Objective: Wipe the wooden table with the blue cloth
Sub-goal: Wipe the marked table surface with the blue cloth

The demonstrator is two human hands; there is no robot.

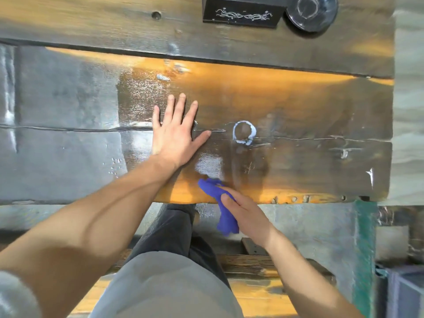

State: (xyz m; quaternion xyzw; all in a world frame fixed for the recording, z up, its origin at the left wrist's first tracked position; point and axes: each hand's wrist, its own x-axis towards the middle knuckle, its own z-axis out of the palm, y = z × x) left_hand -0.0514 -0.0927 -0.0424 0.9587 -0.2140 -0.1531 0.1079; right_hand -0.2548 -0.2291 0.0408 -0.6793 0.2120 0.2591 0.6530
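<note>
The right hand [246, 214] has its fingers clenched on the blue cloth [220, 203] at the bench's [298, 161] near edge, one end hanging off. The left hand [174, 134] lies flat, fingers released. The white ring mark [243, 132] lies straight ahead of the cloth

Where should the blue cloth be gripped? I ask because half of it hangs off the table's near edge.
Grip the bunched upper part of the blue cloth that lies on the wooden table, coming from above as the right hand does. The limp tail below the edge would probably just trail and wipe nothing.
</note>
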